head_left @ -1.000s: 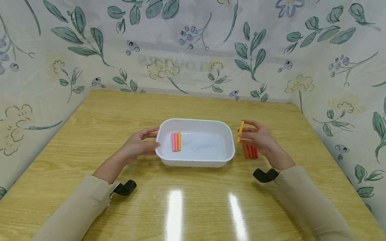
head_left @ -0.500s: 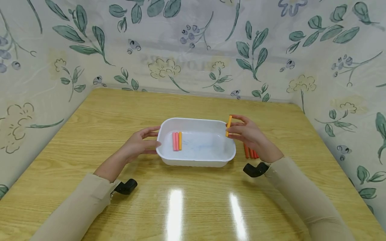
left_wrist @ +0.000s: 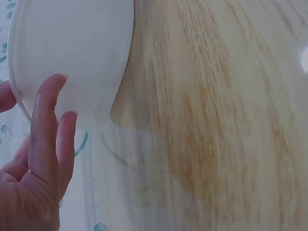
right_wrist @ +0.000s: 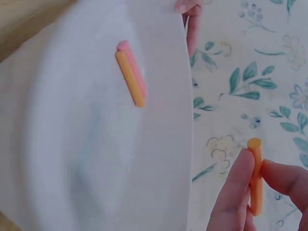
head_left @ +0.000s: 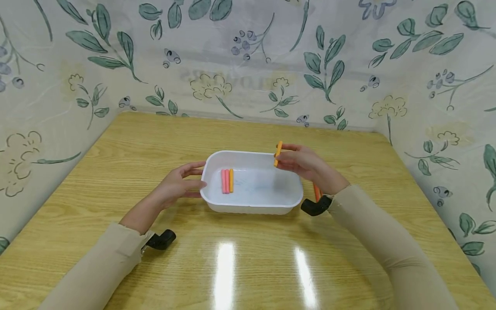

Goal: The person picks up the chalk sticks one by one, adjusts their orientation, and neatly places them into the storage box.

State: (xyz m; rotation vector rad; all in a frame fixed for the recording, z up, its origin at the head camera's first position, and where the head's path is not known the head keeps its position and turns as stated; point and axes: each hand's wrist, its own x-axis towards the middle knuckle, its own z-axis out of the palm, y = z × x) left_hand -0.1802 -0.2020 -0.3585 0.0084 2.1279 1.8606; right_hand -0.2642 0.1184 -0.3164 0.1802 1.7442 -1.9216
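A white plastic tray point(head_left: 252, 209) stands on the table, with two pink chalk sticks point(head_left: 225, 181) and an orange chalk stick point(head_left: 231, 181) side by side at its left end. My left hand point(head_left: 179, 183) holds the tray's left end, thumb over the rim and fingers along the outside wall. Above the tray's far right rim, my right hand point(head_left: 304, 163) pinches another orange chalk stick point(right_wrist: 256, 178) between thumb and fingers. Red-orange chalk sticks point(head_left: 317, 191) lie right of the tray, mostly hidden behind the right hand and wrist.
The wooden table point(head_left: 155, 137) reaches back to a wall covering point(head_left: 248, 64) with printed flowers. Black curved pieces sit at both wrists, the right one point(head_left: 315, 206) near the tray's front right corner. Faint blue smudges mark the tray floor.
My right hand has carried the orange chalk stick leftward and slightly away, from above the red sticks to over the tray's far right rim. The left hand keeps its place on the tray.
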